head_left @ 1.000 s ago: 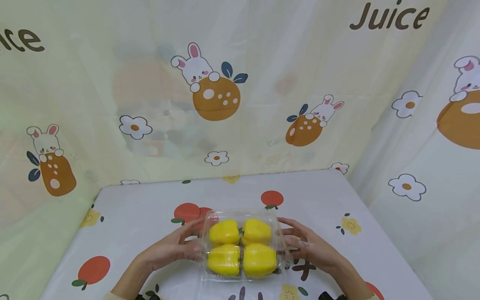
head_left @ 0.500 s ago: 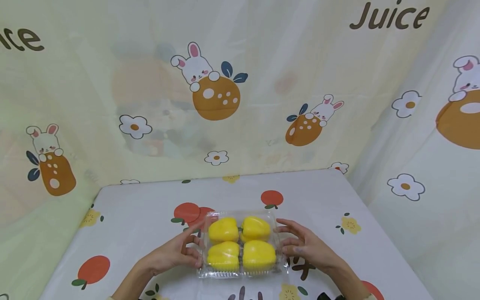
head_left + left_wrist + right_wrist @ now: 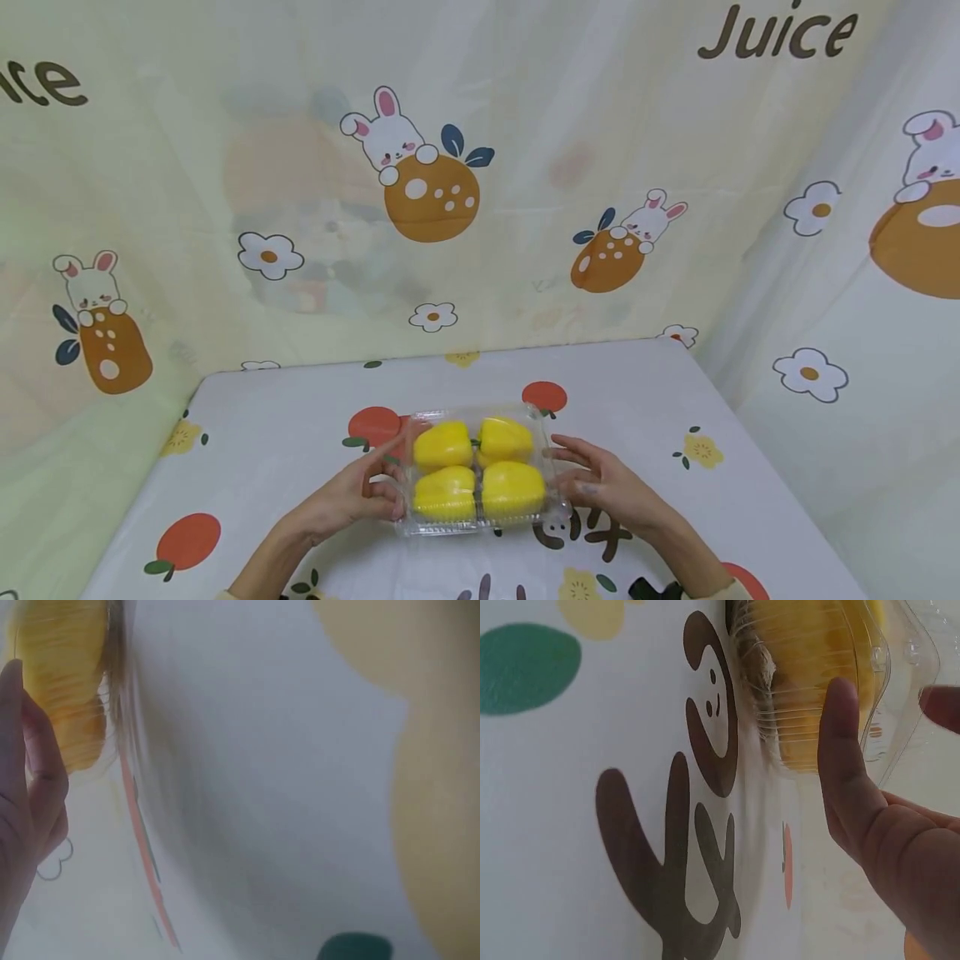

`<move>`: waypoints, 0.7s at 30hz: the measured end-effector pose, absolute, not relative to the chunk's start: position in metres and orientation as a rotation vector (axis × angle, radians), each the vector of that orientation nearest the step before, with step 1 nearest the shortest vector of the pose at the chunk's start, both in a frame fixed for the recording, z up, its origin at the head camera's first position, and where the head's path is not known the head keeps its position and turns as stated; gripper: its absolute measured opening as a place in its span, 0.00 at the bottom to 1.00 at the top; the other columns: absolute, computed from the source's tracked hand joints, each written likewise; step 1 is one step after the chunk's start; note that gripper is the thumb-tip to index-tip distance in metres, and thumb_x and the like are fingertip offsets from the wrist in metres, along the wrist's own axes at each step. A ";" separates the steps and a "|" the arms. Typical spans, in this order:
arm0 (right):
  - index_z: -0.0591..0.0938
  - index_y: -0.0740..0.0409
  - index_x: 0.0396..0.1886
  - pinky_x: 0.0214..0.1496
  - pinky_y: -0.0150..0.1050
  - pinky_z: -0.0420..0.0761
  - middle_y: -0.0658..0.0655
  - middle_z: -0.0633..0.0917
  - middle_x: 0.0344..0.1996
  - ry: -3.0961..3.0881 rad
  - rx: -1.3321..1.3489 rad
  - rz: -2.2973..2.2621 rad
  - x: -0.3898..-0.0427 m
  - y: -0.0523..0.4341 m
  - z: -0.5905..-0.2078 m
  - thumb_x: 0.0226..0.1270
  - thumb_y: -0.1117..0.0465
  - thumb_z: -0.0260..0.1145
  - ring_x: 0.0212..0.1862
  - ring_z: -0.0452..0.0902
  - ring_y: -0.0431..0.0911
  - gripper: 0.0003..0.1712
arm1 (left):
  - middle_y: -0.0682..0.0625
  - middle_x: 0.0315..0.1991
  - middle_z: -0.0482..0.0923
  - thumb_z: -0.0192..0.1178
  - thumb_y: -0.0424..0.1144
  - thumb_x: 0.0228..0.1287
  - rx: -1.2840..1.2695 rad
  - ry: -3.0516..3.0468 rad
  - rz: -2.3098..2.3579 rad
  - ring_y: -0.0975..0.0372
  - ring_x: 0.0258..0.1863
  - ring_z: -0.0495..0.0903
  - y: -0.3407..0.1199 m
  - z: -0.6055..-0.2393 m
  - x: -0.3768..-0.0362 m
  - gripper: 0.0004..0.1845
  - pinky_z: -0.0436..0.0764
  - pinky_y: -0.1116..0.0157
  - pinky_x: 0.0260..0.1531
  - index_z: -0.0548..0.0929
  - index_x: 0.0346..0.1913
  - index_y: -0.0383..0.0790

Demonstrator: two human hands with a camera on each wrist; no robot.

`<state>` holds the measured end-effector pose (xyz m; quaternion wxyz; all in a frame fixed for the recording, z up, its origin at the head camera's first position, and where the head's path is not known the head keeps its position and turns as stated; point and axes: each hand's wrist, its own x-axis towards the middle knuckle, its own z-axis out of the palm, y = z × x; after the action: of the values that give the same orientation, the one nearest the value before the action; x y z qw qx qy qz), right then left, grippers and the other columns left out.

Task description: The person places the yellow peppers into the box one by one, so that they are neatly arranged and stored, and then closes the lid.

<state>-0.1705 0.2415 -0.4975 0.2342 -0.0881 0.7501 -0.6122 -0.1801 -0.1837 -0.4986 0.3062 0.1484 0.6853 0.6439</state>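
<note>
A clear plastic clamshell container with several yellow bell peppers in it is at the middle of the head view, over the table. My left hand holds its left side and my right hand its right side, fingers bent at the edges. In the left wrist view, the left hand has its fingertips at the ribbed wall, a yellow pepper showing through. The right wrist view has the right hand with a fingertip against the container's clear wall.
A white cloth with printed fruit and flowers covers the table. A pale curtain with rabbit prints hangs behind and at both sides. Part of a black object shows by the right wrist at the bottom edge.
Both hands have shifted the container away from me and slightly left, and it has turned a little. More of the dark print on the tablecloth shows at its near right corner.
</note>
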 end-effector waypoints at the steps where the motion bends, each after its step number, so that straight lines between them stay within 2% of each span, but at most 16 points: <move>1: 0.57 0.61 0.85 0.59 0.43 0.88 0.73 0.66 0.79 2.061 -0.239 -1.671 -0.170 0.241 -0.497 0.73 0.59 0.66 0.66 0.82 0.54 0.46 | 0.38 0.58 0.68 0.71 0.29 0.66 0.379 1.823 1.705 0.62 0.42 0.84 -0.184 -0.499 -0.181 0.56 0.90 0.66 0.49 0.46 0.88 0.50; 4: 0.58 0.63 0.84 0.55 0.45 0.90 0.74 0.72 0.74 2.065 -0.214 -1.650 -0.170 0.241 -0.496 0.75 0.58 0.66 0.61 0.84 0.54 0.44 | 0.38 0.60 0.70 0.72 0.31 0.66 0.308 1.847 1.711 0.62 0.43 0.83 -0.183 -0.500 -0.182 0.57 0.90 0.64 0.50 0.43 0.87 0.47; 8: 0.61 0.68 0.81 0.45 0.43 0.92 0.70 0.81 0.62 2.022 -0.163 -1.634 -0.169 0.241 -0.498 0.77 0.59 0.64 0.45 0.86 0.49 0.40 | 0.37 0.61 0.72 0.73 0.34 0.67 0.207 1.841 1.726 0.60 0.44 0.85 -0.181 -0.500 -0.185 0.59 0.90 0.59 0.53 0.39 0.87 0.44; 11: 0.60 0.67 0.82 0.41 0.41 0.91 0.66 0.84 0.56 1.980 -0.151 -1.622 -0.168 0.242 -0.500 0.76 0.61 0.64 0.39 0.85 0.49 0.41 | 0.37 0.60 0.74 0.72 0.34 0.67 0.171 1.833 1.708 0.57 0.44 0.87 -0.181 -0.500 -0.185 0.56 0.91 0.57 0.53 0.44 0.86 0.40; 16: 0.56 0.64 0.84 0.40 0.41 0.91 0.65 0.83 0.53 1.962 -0.172 -1.616 -0.168 0.243 -0.501 0.76 0.60 0.65 0.38 0.86 0.49 0.44 | 0.40 0.56 0.77 0.72 0.35 0.67 0.185 1.812 1.654 0.55 0.44 0.88 -0.180 -0.499 -0.182 0.49 0.91 0.55 0.53 0.54 0.83 0.34; 21: 0.54 0.65 0.84 0.42 0.40 0.91 0.62 0.83 0.49 1.946 -0.200 -1.628 -0.168 0.242 -0.502 0.76 0.60 0.66 0.39 0.85 0.48 0.45 | 0.43 0.54 0.76 0.73 0.33 0.65 0.161 1.791 1.673 0.55 0.44 0.88 -0.177 -0.499 -0.178 0.49 0.90 0.52 0.53 0.54 0.81 0.31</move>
<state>-0.1677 0.2418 -0.5019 0.2937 -0.0749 0.7309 -0.6115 -0.1776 -0.1770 -0.4993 0.3359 0.0618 0.6867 0.6416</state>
